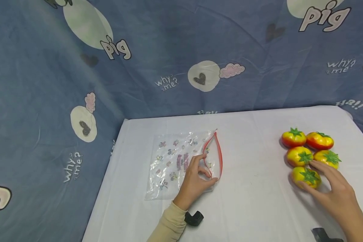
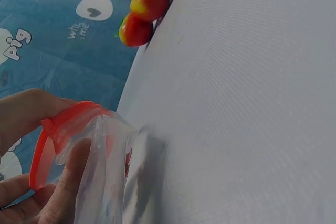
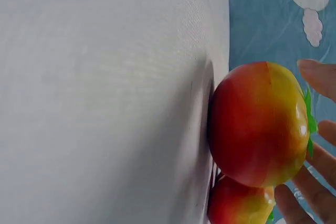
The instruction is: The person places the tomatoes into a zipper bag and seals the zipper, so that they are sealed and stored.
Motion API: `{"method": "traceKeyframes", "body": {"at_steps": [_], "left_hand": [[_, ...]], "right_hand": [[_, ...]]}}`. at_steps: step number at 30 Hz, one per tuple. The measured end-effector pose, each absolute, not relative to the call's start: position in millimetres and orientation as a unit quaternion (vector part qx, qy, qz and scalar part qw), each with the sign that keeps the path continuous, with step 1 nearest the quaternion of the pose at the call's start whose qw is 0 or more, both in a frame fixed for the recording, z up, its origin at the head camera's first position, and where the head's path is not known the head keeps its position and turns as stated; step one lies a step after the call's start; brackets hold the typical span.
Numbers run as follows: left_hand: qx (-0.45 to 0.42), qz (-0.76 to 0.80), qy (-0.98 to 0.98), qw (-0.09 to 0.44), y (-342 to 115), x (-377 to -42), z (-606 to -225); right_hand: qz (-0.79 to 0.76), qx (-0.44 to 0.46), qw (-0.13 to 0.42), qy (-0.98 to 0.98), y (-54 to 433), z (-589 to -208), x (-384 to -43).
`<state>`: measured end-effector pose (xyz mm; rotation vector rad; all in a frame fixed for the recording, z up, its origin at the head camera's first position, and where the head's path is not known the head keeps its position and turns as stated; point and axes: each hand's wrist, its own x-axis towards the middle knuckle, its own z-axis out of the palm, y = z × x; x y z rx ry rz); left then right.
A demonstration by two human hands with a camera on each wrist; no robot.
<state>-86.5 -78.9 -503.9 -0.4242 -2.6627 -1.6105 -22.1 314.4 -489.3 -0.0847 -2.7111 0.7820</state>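
A clear printed zip bag (image 1: 166,174) lies on the white table, its red-edged mouth gaping to the right. At that mouth my left hand (image 1: 195,181) grips the red rim (image 2: 79,111) between thumb and fingers. Several red-and-yellow toy tomatoes with green leafy tops are grouped at the right. My right hand (image 1: 335,190) reaches over the nearest toy tomato (image 1: 305,178), fingers spread around its top. In the right wrist view the fingertips are close beside that tomato's leafy side, and it sits on the table.
Other toy tomatoes (image 1: 299,156) stand close behind the nearest one, in a tight cluster. A blue printed cloth (image 1: 169,43) hangs behind and to the left of the white table (image 1: 254,208). Black wrist mounts (image 1: 194,218) show by both wrists.
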Motion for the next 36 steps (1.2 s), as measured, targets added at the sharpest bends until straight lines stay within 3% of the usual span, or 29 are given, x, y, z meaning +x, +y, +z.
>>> {"method": "traceKeyframes", "body": {"at_steps": [26, 36], "left_hand": [[-0.127, -0.519, -0.845, -0.003, -80, -86, -502], [-0.122, -0.517, -0.847, -0.003, -80, -86, -501]], "right_hand": [[0.303, -0.082, 0.033, -0.949, 330, -501, -21], [0.313, -0.117, 0.028, -0.942, 334, -499, -22]]}}
